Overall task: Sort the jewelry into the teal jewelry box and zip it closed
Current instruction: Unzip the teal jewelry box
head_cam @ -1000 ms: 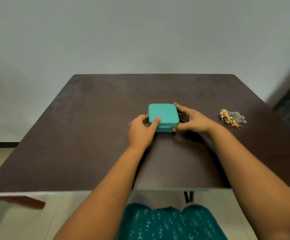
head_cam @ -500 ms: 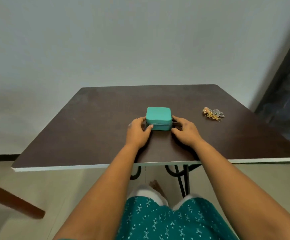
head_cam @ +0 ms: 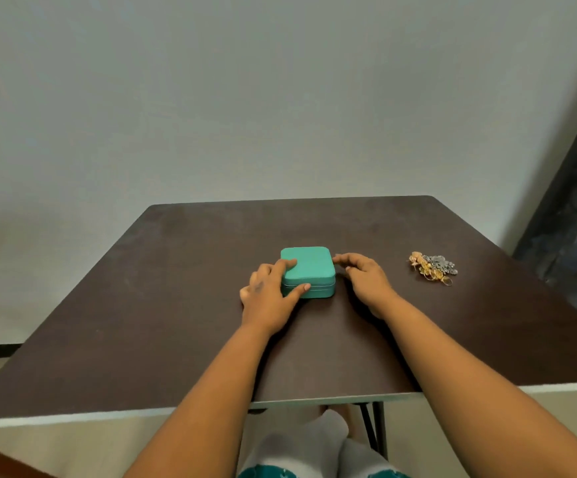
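Left hand (head_cam: 267, 295) grips the closed teal jewelry box (head_cam: 308, 271) at its left side, fingers on the lid, thumb along the front seam. Right hand (head_cam: 364, 279) sits just right of the box, fingers loosely curled; I cannot tell whether it touches. Jewelry pile (head_cam: 433, 268) lies well right on the dark desk (head_cam: 163, 322), pieces too tangled to separate. I read no markings on the box.

A plain domestic-looking room is suggested, though the exact kind cannot be told. A dark brown table (head_cam: 183, 305) on thin black metal legs (head_cam: 371, 426) is set against a bare pale grey wall (head_cam: 245, 98). Beige floor (head_cam: 38, 453) is seen below; dark marbled panelling (head_cam: 576, 215) stands far right.
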